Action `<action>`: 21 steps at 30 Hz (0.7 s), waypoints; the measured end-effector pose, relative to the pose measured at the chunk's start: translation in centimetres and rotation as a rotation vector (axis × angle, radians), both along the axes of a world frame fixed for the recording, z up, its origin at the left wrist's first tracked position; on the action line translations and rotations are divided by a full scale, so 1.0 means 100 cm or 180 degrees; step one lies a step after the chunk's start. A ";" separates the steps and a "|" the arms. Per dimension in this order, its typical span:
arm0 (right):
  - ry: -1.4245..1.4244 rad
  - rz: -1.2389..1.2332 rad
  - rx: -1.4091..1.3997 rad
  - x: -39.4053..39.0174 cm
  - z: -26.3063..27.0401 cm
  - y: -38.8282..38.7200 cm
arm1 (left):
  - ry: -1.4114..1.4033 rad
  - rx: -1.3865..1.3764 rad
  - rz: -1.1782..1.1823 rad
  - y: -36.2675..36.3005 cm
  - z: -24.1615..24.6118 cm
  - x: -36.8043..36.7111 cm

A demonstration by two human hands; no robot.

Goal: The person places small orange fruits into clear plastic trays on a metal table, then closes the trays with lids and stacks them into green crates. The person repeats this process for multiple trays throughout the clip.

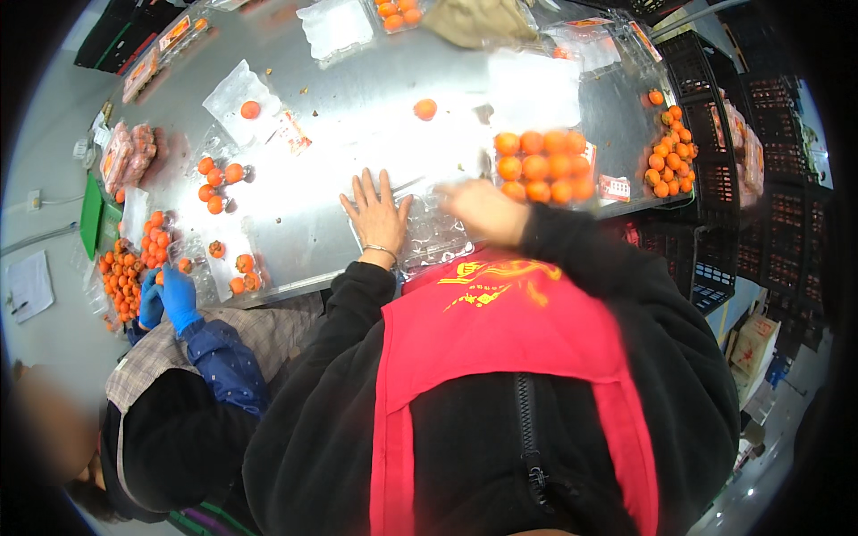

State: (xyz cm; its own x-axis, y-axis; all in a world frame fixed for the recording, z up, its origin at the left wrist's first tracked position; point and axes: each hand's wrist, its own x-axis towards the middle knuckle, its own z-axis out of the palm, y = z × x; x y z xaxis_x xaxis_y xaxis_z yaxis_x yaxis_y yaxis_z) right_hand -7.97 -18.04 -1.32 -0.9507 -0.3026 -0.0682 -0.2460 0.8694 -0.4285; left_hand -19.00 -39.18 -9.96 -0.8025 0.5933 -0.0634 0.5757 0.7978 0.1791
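A clear plastic fruit tray [432, 231] with moulded cups lies at the table's near edge, right in front of me. My left hand [377, 218] rests palm down along its left side, fingers spread, with a thin bracelet at the wrist. Over the tray's right side is my right hand [486, 211], blurred; whether its fingertips pinch anything cannot be made out. Just beyond that hand sits a tray filled with rows of orange persimmons [535, 166]. A single persimmon [425, 109] lies farther back on the metal table.
To my left, a co-worker's blue-gloved hands [167, 295] hold fruit beside a persimmon pile [120, 275]. More persimmons [670, 157] are heaped at the right edge, near stacked black crates [697, 100]. A white liner sheet [533, 87] lies behind the filled tray.
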 end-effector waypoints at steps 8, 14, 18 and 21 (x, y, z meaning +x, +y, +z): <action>0.0874 -0.1828 0.0043 -0.138 -0.049 0.045 | 0.0003 0.0552 -0.0103 0.000 -0.011 -0.009; 0.0277 -0.2259 -0.0752 -0.153 -0.076 0.048 | -0.0022 0.0826 -0.0094 0.000 0.000 -0.017; -0.0137 -0.2638 -0.3930 -0.142 -0.056 0.044 | -0.0056 0.0972 -0.0093 -0.002 0.002 -0.023; -0.0352 -0.2370 -0.5631 -0.130 -0.032 0.042 | 0.0001 0.0825 -0.0049 0.001 -0.002 -0.027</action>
